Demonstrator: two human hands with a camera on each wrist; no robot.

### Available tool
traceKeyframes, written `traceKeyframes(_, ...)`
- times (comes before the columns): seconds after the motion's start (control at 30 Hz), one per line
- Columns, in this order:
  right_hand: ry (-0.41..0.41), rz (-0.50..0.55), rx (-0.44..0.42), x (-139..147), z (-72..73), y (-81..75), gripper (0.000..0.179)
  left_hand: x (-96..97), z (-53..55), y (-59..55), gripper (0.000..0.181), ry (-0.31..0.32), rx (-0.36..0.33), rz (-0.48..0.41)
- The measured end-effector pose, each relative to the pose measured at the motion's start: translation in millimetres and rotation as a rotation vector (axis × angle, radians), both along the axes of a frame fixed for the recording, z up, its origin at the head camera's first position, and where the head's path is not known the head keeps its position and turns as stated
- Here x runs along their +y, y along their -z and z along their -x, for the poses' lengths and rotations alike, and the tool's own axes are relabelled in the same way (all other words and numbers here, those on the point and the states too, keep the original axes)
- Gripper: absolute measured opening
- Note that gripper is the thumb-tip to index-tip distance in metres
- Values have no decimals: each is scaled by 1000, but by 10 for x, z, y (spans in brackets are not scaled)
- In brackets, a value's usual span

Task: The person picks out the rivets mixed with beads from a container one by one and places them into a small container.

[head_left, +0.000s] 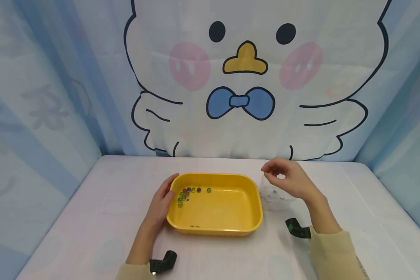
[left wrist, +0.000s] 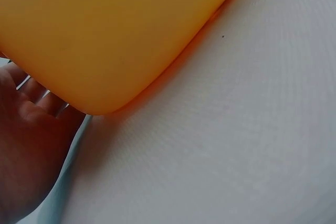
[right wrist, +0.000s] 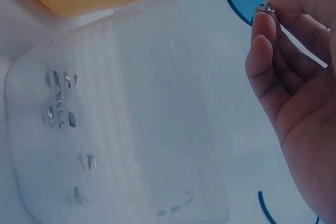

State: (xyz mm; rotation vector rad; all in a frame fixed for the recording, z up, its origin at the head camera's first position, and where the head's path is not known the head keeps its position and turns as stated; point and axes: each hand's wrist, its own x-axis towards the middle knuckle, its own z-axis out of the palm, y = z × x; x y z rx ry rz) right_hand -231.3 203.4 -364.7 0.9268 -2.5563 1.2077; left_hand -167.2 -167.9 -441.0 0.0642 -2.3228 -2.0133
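Note:
My left hand (head_left: 160, 203) grips the left side of a yellow plastic tray (head_left: 224, 212), with the thumb over its rim. Several glass marbles (head_left: 183, 196), green, blue and red, lie in the tray, mostly toward its upper left. To the right of it stands a clear plastic container (right wrist: 152, 103) with several small shiny metal pieces (right wrist: 71, 119) inside. Above that container my right hand (head_left: 294, 181) pinches a small silver metal piece (right wrist: 266, 8) between thumb and fingertip. The exact kind of this piece is too small to tell.
A white cloth (head_left: 101, 217) covers the table. Behind it hangs a curtain (head_left: 245, 136) with a cartoon bird; more blue curtains (head_left: 31, 128) flank both sides. Black wrist cameras (head_left: 163, 262) sit on both forearms.

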Motion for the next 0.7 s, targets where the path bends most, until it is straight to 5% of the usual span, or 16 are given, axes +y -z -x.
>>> traceKeyframes(0.7,105,-3,-51,187,12,133,13,2,7,-12,51,0,-56,15)
